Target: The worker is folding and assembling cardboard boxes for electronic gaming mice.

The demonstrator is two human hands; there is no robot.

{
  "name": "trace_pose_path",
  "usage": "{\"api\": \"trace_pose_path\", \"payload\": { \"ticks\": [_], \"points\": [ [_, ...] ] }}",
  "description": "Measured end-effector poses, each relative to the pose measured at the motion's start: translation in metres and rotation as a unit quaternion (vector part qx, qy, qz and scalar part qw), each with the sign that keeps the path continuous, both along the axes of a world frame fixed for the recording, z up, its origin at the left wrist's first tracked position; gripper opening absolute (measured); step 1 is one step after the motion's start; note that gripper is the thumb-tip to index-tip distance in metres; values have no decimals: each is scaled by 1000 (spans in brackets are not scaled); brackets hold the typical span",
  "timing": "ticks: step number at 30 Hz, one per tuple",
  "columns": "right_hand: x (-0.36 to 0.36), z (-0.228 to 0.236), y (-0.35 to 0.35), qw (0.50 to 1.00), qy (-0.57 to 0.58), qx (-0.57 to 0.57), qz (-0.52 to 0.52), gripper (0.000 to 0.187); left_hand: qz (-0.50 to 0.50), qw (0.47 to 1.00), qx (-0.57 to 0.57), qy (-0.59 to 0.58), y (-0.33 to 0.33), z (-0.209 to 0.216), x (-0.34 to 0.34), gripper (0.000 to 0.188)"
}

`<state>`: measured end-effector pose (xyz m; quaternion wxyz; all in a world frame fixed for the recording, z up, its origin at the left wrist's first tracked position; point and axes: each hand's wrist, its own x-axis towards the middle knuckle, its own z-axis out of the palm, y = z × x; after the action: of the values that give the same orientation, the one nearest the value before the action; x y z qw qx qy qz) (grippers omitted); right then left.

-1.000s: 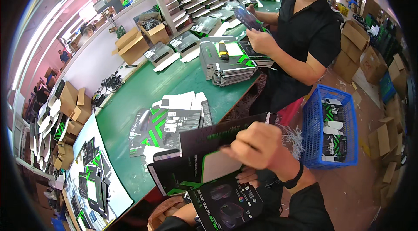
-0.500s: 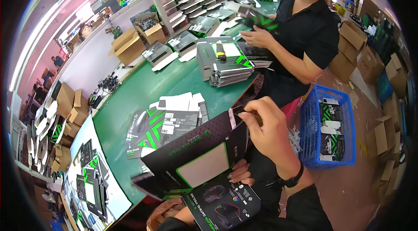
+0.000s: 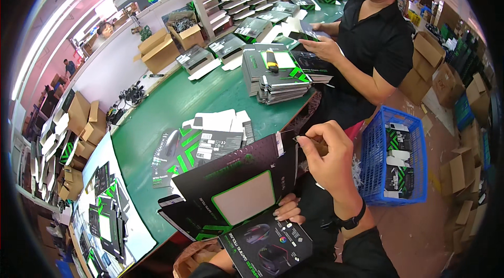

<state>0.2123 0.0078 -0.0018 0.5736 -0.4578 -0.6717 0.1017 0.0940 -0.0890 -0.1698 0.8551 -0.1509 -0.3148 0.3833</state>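
An open black-and-green printed carton [image 3: 231, 175] with a pale window panel is tilted over the table's near edge, a picture of mice on its lower panel. My left hand [image 3: 289, 210] grips it, fingers curled over the inner edge and the palm hidden behind the panel. Beside the carton's upper right corner, my right hand [image 3: 329, 154] is closed in a pinch, a small gap from the edge. A tiny pale bit shows at its fingertips, too small to name. Close to that corner a pale pinkish strip [image 3: 280, 144] lies on the carton.
Flat printed cartons [image 3: 210, 139] lie on the green table [image 3: 142, 147]. A stack of cartons [image 3: 275, 81] carries a yellow-black cutter [image 3: 272, 62]. A co-worker [image 3: 375, 36] handles a carton at right. A blue basket [image 3: 367, 183] with cartons stands on the floor.
My right hand has shifted slightly right, away from the carton's corner, still pinched. My left hand keeps its hold. The co-worker's carton has turned and changed position.
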Motion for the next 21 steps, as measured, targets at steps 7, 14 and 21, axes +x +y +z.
{"api": "trace_pose_path", "payload": {
  "ticks": [7, 14, 21],
  "points": [
    [-9, 1, 3, 1000, -24, -7, 1, 16, -8, 997, 73, 8, 9, -14, 8, 11],
    [-5, 6, 1, 998, -33, 25, 50, 22, -14, 999, 39, -16, 6, -7, 12, 10],
    [4, 11, -17, 994, -27, 81, 63, 21, 0, 999, -10, 31, 3, 2, 1, 10]
  ]
}}
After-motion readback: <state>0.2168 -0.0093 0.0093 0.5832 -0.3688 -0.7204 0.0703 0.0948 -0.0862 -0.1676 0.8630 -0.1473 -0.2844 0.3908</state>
